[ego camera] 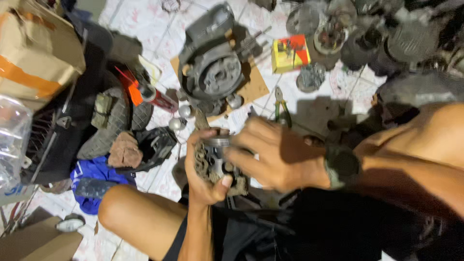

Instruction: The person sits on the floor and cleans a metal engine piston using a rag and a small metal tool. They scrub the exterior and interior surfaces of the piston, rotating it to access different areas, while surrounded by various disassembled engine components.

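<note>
a: what is the part in the hands?

b: a small metal part (217, 157), round, grey and dirty, with a shiny ring at its top. it is over the lap, above the tiled floor (159, 29).

a: and the hands?

b: the left hand (205, 176) is curled around it from below, thumb across the front. the right hand (273, 154), half closed, touches its top with the fingertips.

a: any containers?

b: a yellow and red box (290, 53) lies open, small dark things inside, too blurred to tell. a brown cardboard box (36, 53) stands at the left.
</note>
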